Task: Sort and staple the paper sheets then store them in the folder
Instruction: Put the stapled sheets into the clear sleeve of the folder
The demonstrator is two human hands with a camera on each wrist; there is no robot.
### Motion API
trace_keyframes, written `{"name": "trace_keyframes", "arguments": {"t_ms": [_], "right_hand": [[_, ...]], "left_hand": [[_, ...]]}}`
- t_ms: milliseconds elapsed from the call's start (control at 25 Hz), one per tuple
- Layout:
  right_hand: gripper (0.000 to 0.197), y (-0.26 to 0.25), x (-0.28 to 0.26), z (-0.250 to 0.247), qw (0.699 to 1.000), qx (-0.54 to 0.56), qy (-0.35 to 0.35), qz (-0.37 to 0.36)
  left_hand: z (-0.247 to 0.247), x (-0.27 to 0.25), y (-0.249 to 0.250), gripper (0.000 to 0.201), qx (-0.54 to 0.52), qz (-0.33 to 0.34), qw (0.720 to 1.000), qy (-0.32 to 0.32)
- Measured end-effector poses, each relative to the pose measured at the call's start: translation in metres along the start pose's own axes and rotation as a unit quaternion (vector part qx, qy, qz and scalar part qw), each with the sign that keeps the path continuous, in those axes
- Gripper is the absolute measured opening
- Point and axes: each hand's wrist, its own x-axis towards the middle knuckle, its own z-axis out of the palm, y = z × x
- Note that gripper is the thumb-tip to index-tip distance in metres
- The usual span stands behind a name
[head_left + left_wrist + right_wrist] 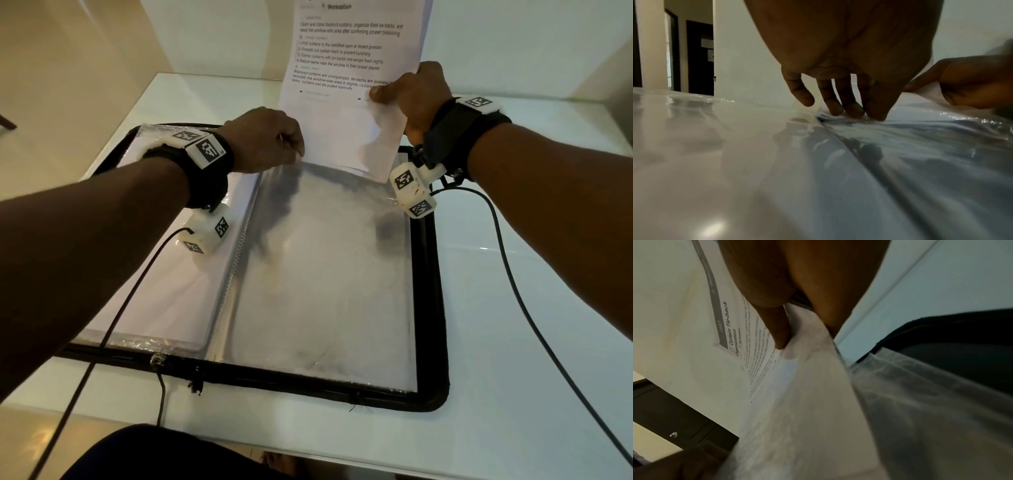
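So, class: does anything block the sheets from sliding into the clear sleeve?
Nothing visible. The left hand pinches the sleeve mouth open, and the right hand already has the sheets' lower edge at that opening.

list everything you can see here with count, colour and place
folder: one, black zip edge, open flat on the table
sleeves: clear plastic, count unclear, inside the folder; the top one's far edge pinched up
sheets: white, printed, count unclear, upright at the sleeve's far edge
table: one, white, under the folder
cables: two, black, running from the wrist cameras
door: one, dark, far left in the left wrist view
left hand: grip on the sleeve's edge
right hand: grip on the sheets' right edge
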Motion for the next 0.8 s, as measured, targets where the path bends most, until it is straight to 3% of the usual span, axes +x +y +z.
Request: {"name": "trace_keyframes", "arguments": {"t_ms": [160, 320, 480, 600, 720, 800], "right_hand": [[0.032, -0.008, -0.003, -0.004, 0.999, 0.029, 0.017, 0.001], [0.03, -0.014, -0.008, -0.004, 1.0, 0.007, -0.002, -0.012], [0.044, -0.015, -0.007, -0.006, 1.0, 0.007, -0.013, 0.004], [0.039, -0.017, -0.007, -0.005, 0.999, 0.011, -0.027, 0.027], [0.056, -0.014, -0.005, -0.005, 0.998, -0.003, -0.045, 0.051], [0.052, -0.011, -0.009, -0.003, 0.995, -0.018, -0.082, 0.052]], "left_hand": [[-0.007, -0.006, 0.003, 0.01, -0.173, -0.006, 0.984, 0.03], [-0.011, -0.006, -0.009, 0.016, -0.064, -0.052, 0.997, 0.007], [-0.012, -0.005, -0.017, 0.024, -0.084, -0.072, 0.993, 0.033], [-0.011, -0.005, -0.018, 0.026, -0.071, -0.068, 0.994, 0.042], [-0.009, -0.004, -0.015, 0.03, -0.077, -0.053, 0.994, 0.052], [-0.008, -0.004, -0.014, 0.029, -0.09, -0.068, 0.992, 0.065]]}}
